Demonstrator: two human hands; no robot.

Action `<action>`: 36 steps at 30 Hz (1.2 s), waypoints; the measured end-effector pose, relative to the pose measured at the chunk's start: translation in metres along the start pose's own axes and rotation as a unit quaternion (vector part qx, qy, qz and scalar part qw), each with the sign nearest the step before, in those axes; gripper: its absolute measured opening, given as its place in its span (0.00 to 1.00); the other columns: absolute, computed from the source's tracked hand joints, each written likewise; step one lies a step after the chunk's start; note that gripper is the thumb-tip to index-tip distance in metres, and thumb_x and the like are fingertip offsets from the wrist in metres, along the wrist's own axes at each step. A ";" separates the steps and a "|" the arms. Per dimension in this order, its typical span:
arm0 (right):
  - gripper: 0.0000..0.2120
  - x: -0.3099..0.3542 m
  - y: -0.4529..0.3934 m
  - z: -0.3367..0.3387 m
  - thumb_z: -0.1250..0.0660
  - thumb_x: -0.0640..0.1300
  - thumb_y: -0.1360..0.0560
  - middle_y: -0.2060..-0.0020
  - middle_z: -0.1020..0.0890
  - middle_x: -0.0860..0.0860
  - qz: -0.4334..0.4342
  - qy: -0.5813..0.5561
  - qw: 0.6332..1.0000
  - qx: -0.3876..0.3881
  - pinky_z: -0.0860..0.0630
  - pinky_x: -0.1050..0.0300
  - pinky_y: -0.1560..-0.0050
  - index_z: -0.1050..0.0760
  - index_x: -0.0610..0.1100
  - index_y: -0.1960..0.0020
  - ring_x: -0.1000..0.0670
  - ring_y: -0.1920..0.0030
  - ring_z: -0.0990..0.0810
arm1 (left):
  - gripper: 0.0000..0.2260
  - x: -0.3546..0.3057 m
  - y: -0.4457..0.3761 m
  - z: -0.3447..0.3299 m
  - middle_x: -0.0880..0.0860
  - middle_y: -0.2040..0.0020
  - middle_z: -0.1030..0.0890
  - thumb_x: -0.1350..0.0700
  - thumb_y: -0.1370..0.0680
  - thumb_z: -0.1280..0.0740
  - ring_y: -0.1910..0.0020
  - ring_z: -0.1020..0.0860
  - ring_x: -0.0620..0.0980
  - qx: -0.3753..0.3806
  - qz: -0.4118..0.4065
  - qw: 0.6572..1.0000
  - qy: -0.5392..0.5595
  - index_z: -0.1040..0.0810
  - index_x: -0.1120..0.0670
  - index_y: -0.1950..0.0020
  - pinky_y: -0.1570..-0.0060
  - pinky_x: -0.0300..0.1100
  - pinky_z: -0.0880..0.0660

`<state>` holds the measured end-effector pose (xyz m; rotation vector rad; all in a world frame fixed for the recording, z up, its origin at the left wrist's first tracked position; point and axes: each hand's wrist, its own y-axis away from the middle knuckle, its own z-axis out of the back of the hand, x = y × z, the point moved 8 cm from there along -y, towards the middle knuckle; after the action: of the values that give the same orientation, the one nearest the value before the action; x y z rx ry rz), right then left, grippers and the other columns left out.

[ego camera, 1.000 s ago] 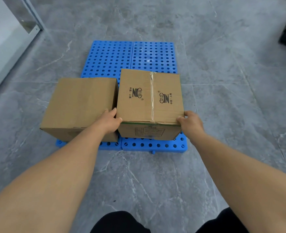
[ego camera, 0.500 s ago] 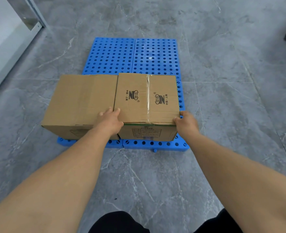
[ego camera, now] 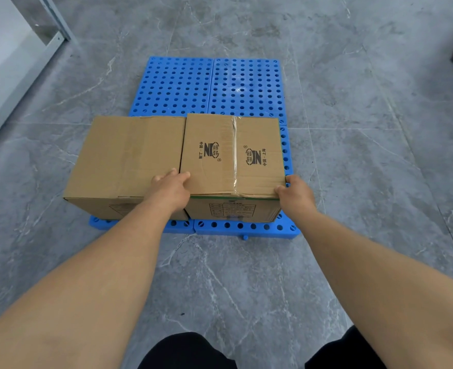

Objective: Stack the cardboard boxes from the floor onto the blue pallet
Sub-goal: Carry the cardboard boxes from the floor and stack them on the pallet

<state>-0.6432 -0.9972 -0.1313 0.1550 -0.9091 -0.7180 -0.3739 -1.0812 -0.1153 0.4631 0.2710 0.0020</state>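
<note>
Printed box, held by left hand and right hand, was rotated square and moved left; now flush w/ plain box on pallet front edge.

There is one view only, from a wide-angle camera on the person's head, tipped forward and steeply down over both outstretched forearms. It sits close above the near edge of the blue pallet, so the two cardboard boxes fill the middle while the grey marble-patterned floor bends outward toward the frame's edges.
</note>
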 end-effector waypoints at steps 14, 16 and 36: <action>0.11 0.012 0.003 0.002 0.44 0.42 0.23 0.53 0.24 0.45 -0.013 0.063 0.998 0.026 0.25 0.50 0.59 0.32 0.42 0.42 0.45 0.57 0.24 | 0.27 -0.001 0.002 0.006 0.48 0.24 0.45 0.61 0.23 0.41 0.27 0.44 0.54 0.003 -0.012 0.999 0.038 0.40 0.46 0.26 0.30 0.54 0.42; 0.12 0.026 0.011 0.009 0.43 0.42 0.24 0.50 0.24 0.44 -0.010 0.086 0.996 0.023 0.27 0.51 0.61 0.33 0.41 0.41 0.45 0.55 0.24 | 0.25 -0.001 0.009 0.017 0.49 0.24 0.44 0.59 0.22 0.40 0.27 0.42 0.55 -0.007 -0.011 0.998 0.057 0.41 0.47 0.26 0.30 0.55 0.40; 0.23 0.241 0.235 0.071 0.41 0.54 0.23 0.38 0.30 0.47 0.130 0.288 0.944 0.099 0.31 0.53 0.55 0.35 0.45 0.32 0.47 0.44 0.28 | 0.30 0.031 0.249 0.192 0.54 0.23 0.46 0.45 0.21 0.43 0.26 0.44 0.55 -0.033 0.086 0.973 0.209 0.52 0.52 0.23 0.31 0.50 0.43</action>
<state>-0.4828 -0.9576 0.1702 0.3943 -0.4238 -0.3017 -0.2799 -0.9412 0.1520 0.4161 0.6431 0.2795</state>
